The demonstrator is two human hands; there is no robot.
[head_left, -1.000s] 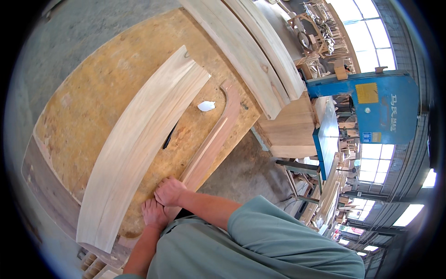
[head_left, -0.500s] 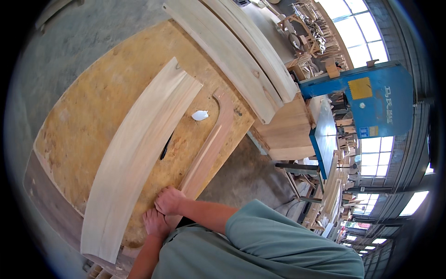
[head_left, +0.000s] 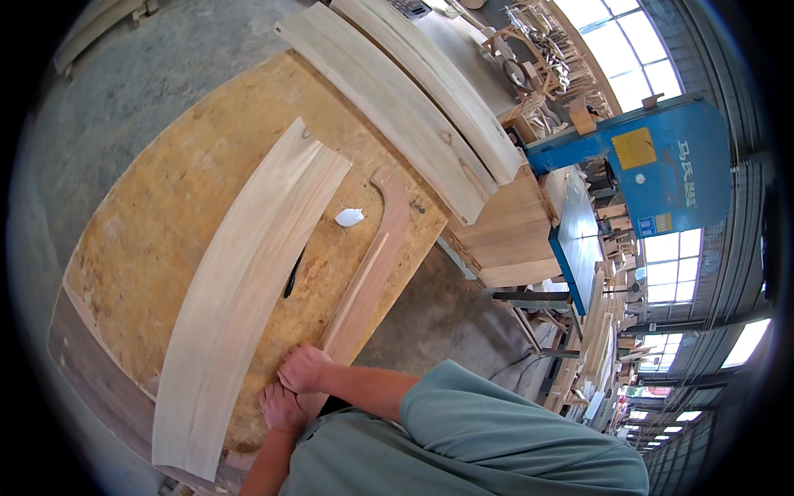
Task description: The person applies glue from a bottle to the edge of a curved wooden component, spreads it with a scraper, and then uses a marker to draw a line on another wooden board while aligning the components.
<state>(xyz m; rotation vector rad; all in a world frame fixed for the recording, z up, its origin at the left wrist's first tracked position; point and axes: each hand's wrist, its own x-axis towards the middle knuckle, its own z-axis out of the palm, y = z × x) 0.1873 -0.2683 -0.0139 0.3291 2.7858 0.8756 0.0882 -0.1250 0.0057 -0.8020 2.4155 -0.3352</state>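
Observation:
My right hand point(head_left: 303, 369) is closed over the near end of a narrow wooden strip point(head_left: 374, 269), whose far end hooks to the left. Close below it, my left hand point(head_left: 281, 407) rests with bent fingers at the same end of the strip, the two hands nearly touching. Their undersides and the strip's very end are hidden. To the left lies a wide, pale curved board point(head_left: 236, 306). A black pen point(head_left: 294, 273) sits against that board's right edge. Between the board and the strip's hook is a small white object point(head_left: 350, 217), its kind unclear.
Everything lies on a worn yellowish plywood tabletop point(head_left: 157, 207). Two long pale planks point(head_left: 397, 116) lie along its far right side. Beyond stand a wooden box point(head_left: 504, 231) and a blue machine point(head_left: 666, 169) with a metal table point(head_left: 579, 240). Wood scraps are piled farther back.
The whole view has shifted slightly, with the tabletop and boards a little lower. My hands keep their place on the strip, and nothing else has visibly moved.

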